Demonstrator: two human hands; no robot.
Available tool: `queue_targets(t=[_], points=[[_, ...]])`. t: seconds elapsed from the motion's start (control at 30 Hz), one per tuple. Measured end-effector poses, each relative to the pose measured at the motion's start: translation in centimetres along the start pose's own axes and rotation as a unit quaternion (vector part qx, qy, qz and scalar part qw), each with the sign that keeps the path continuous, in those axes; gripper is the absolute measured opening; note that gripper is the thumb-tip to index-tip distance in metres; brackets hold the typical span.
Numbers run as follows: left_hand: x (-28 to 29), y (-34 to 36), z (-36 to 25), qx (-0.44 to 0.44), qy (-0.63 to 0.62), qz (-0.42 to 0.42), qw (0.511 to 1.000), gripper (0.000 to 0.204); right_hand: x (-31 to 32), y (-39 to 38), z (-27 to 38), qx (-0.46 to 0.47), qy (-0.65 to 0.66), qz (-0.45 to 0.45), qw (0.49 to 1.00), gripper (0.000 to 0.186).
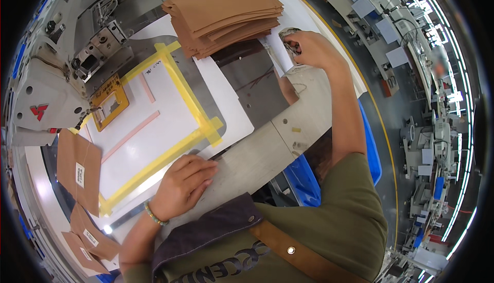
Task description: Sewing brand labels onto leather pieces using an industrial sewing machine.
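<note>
My right hand (310, 49) reaches to a small white open box (280, 56) at the table's far right. Its fingers are bent down into the box; what they pinch there, if anything, is hidden. Dark and light contents show beside the fingertips. My left hand (188, 182) hovers by the near table edge, fingers curled in together, with nothing visible in them. Ahead of it lies a white template sheet (149, 151) edged with yellow tape, bearing pink strips (131, 135). A stack of brown fabric pieces (221, 10) rests left of the box.
On the left stands a sewing machine head (51, 90), with a yellow clamp frame (110, 103) under it. Brown pieces with white labels (78, 172) hang at the near left edge. Blue bins (303, 180) stand below the table by my right side. Rows of machines line the right.
</note>
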State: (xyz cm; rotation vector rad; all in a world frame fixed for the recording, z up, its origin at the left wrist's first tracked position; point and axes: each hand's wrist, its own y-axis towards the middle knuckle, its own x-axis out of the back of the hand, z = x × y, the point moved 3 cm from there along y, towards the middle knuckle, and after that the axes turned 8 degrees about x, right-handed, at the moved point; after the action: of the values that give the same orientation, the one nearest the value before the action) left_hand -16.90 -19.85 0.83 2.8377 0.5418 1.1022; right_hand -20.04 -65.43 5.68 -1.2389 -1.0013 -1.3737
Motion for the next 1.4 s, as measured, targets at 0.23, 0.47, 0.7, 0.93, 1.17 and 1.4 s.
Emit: queue_targets(t=[0.23, 0.47, 0.7, 0.93, 1.17, 1.4], points=[[0.0, 0.2, -0.1, -0.013, 0.011, -0.004, 1.0, 0.027, -0.8, 0.0, -1.5, 0.042, -0.039, -0.027, 0.998, 0.054], [0.0, -0.1, -0.1, -0.01, 0.017, -0.003, 1.0, 0.028, 0.9, -0.9, 0.7, -0.036, 0.04, -0.014, 0.998, 0.049], [-0.2, 0.2, 0.0, -0.023, 0.018, -0.003, 1.0, 0.029, 0.3, -2.3, -0.3, -0.056, -0.006, -0.156, 0.986, 0.047], [0.0, -0.1, -0.1, -0.023, 0.02, -0.01, 0.999, 0.031, 3.1, -3.4, -0.5, -0.065, 0.129, -0.279, 0.949, 0.047], [1.1, -0.5, -0.5, 0.034, -0.102, -0.028, 0.994, 0.04, 4.7, -3.5, 3.8, -0.011, 0.412, -0.296, 0.862, 0.051], [1.3, 2.0, -0.6, 0.164, -0.358, -0.079, 0.916, 0.054, 2.9, -1.4, 15.4, 0.105, 0.517, -0.193, 0.827, 0.052]])
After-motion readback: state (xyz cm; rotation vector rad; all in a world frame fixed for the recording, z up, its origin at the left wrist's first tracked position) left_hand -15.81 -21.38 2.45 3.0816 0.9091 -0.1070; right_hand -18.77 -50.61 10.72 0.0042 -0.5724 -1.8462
